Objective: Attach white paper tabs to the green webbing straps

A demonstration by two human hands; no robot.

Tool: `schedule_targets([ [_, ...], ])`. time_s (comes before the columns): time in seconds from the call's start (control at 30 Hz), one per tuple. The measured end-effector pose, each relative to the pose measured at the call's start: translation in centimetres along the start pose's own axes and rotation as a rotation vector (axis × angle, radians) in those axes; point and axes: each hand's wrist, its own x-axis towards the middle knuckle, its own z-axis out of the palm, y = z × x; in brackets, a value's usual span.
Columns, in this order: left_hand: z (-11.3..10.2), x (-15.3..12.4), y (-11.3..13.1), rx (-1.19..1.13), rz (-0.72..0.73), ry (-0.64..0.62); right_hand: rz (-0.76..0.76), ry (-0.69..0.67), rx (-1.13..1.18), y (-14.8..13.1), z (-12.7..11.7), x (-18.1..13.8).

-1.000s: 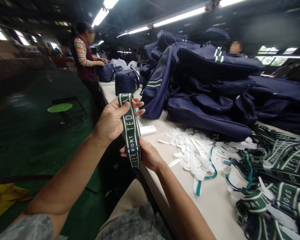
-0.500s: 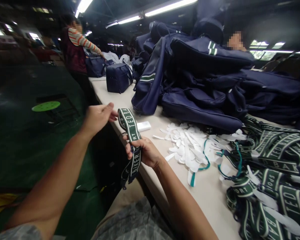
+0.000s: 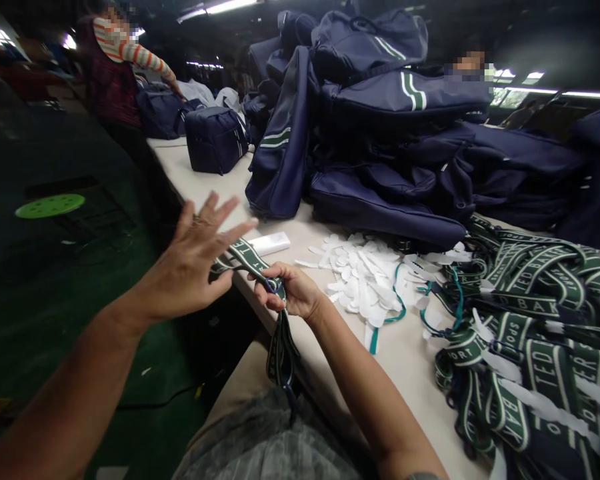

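Observation:
A green webbing strap (image 3: 282, 347) with white edges and white lettering is gripped by my right hand (image 3: 297, 288) near the table's front edge. One end of it hangs down over my lap, and a loop of it reaches left from my fingers. My left hand (image 3: 195, 257) is raised beside that loop, its fingers spread and partly in front of it. Whether the left palm touches the strap is hard to tell. Just beyond the strap, a white oblong object (image 3: 271, 244) lies on the table.
White paper strips (image 3: 363, 277) with teal ribbon lie right of my hands. A heap of similar straps (image 3: 535, 353) fills the table's right side. Navy bags (image 3: 380, 200) are piled behind. A person in a striped sleeve (image 3: 143, 57) handles a bag at far left, near a green stool (image 3: 50, 205).
My left hand has opened, fingers spreading across the strap's loop. The strap's upper part now leans left instead of standing up from my right hand. The view has shifted slightly.

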Motion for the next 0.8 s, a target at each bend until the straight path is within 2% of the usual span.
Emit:
schedule_targets([
  [0.07,0.8,0.3,-0.2,-0.103,0.038,-0.157,0.042,-0.008,-0.016,-0.4,0.6,0.1],
  [0.1,1.4,0.4,-0.4,-0.178,0.009,-0.2,0.037,-0.018,-0.022,-0.5,0.9,0.0],
  [0.17,2.5,0.4,-1.1,-0.322,-0.125,-0.202,-0.025,-0.029,-0.045,-0.4,1.4,-0.3],
  [0.3,2.9,0.6,-2.5,-0.425,-0.415,-0.037,-0.141,0.002,-0.159,0.4,1.1,-1.9],
  [0.4,2.9,1.1,-3.1,-0.448,-0.549,0.109,-0.15,0.023,-0.243,1.0,0.6,-3.0],
  [0.47,3.4,1.5,-3.1,-0.478,-0.61,0.202,-0.226,0.053,-0.289,1.1,0.8,-3.4],
  [0.57,4.9,1.5,-1.9,-0.553,-0.658,0.288,-0.433,0.122,-0.305,0.9,1.6,-3.8],
  [0.7,7.4,1.1,1.5,-0.809,-0.717,0.222,-0.655,0.225,-0.281,0.3,2.3,-3.8],
  [0.8,8.8,1.1,3.7,-1.004,-0.769,0.186,-0.711,0.341,-0.197,0.2,1.8,-3.3],
])
